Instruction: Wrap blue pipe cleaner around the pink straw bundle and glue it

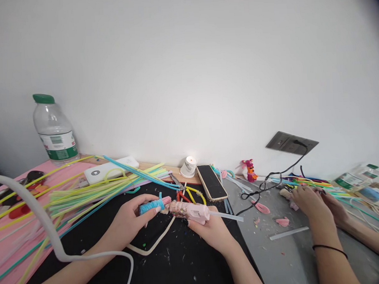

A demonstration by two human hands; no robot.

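Observation:
Low over the black mat (170, 268), my left hand (134, 219) is closed around a blue pipe-cleaner piece (151, 207) with a pink end. My right hand (209, 229) grips a pale pink glue gun (192, 211), its body speckled with residue. A clear glue stick (226, 216) sticks out of the gun's back toward the right. The gun's nozzle points left and meets the pink end of the piece; whether they touch is hard to tell. Behind the hands lie pliers with red and yellow handles (192, 195).
Bundled pastel pipe cleaners (94, 200) spread at left near a water bottle (55, 131) and white power strip (112, 169). A phone (211, 182) and paper cup (189, 167) stand behind. White cable (44, 211) crosses the left foreground. At right, another person's hands (314, 203) work beside a small pink-orange figure (250, 170).

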